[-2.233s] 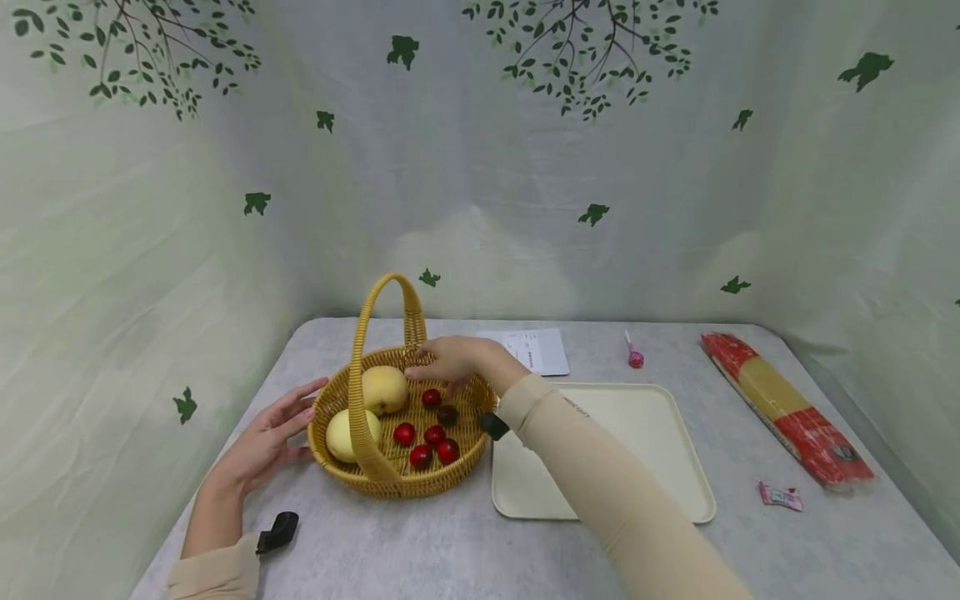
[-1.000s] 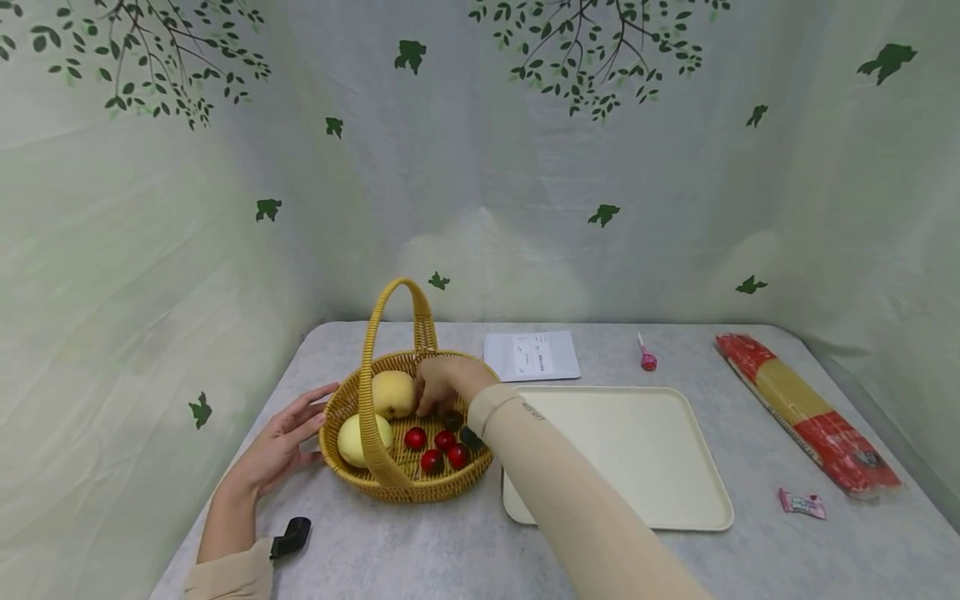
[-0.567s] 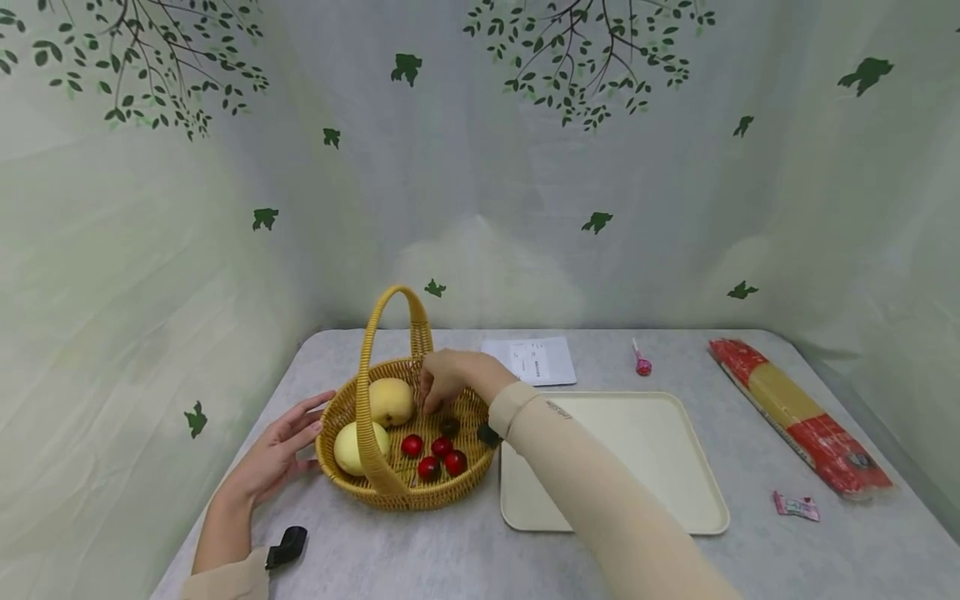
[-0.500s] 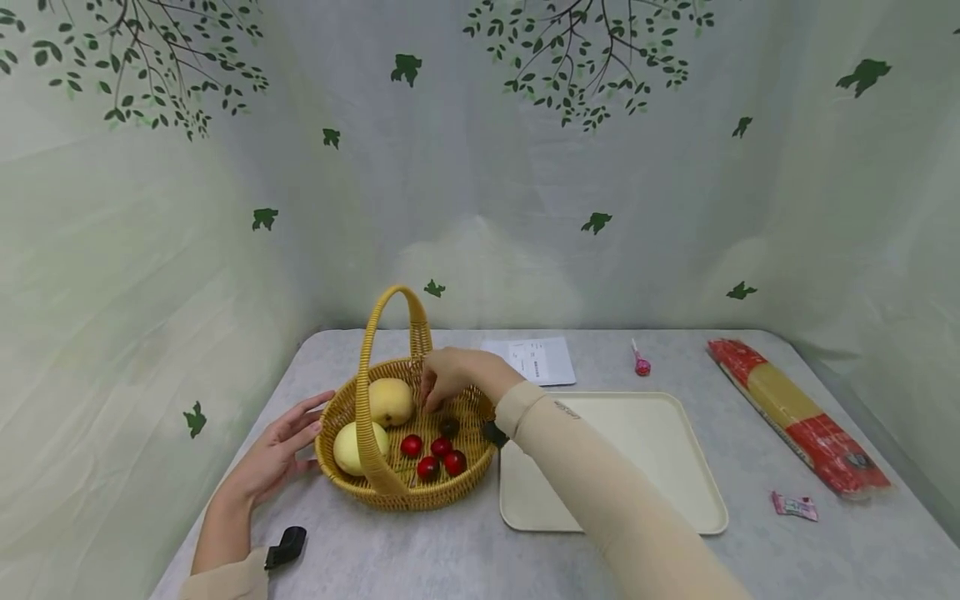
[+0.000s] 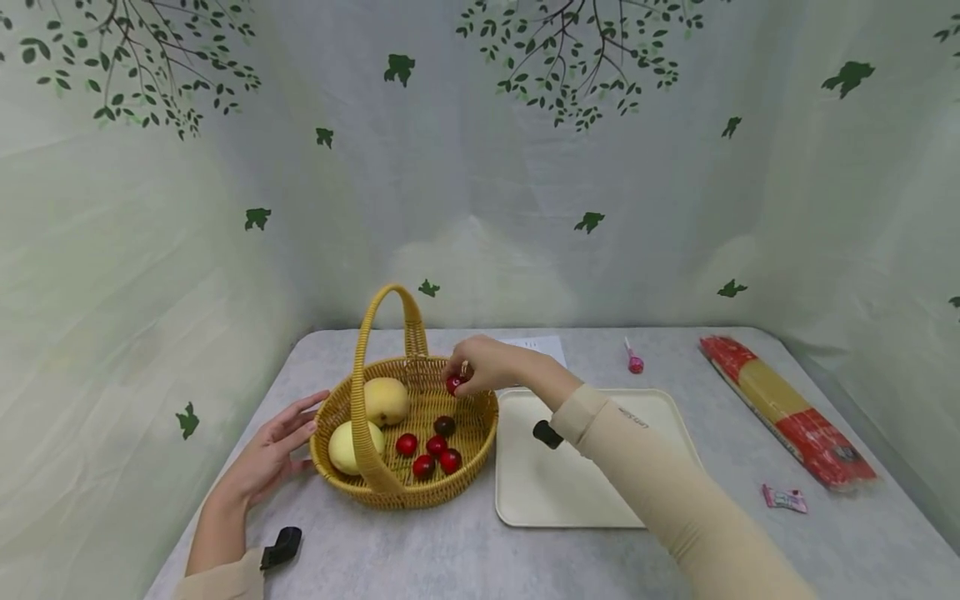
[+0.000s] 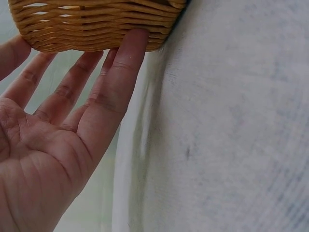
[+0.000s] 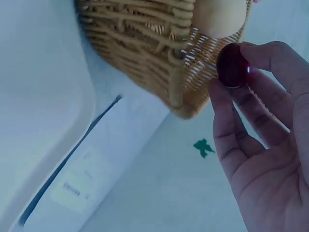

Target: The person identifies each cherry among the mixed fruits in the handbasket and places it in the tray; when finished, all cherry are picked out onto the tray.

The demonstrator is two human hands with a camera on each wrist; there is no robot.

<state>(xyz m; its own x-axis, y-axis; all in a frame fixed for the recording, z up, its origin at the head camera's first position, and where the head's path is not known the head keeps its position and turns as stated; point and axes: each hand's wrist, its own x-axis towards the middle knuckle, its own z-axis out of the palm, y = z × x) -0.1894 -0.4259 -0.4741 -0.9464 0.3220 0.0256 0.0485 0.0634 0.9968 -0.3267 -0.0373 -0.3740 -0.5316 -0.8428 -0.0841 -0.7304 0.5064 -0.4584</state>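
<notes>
A wicker basket (image 5: 405, 492) with a tall arched handle stands left of centre. In it lie two pale yellow pears (image 5: 386, 402) and several cherries (image 5: 423, 467), one of them much darker. My right hand (image 5: 487, 367) pinches a dark red cherry (image 7: 233, 65) between thumb and fingertips, over the basket's far right rim. The right wrist view shows this cherry held just outside the wicker wall. My left hand (image 5: 266, 454) rests against the basket's left side, fingers extended; in the left wrist view its fingertips (image 6: 133, 43) touch the weave.
A cream tray (image 5: 525, 508) lies right of the basket, partly under my right forearm. Behind it is a white paper pad (image 5: 553, 346). Farther right are a lollipop (image 5: 635, 364), a red and yellow packet (image 5: 787, 412) and a pink wrapped candy (image 5: 784, 498).
My right hand reached down into the basket beside the pear, took hold of a cherry, and has lifted it up and to the right to the rim. The left hand stays at the basket.
</notes>
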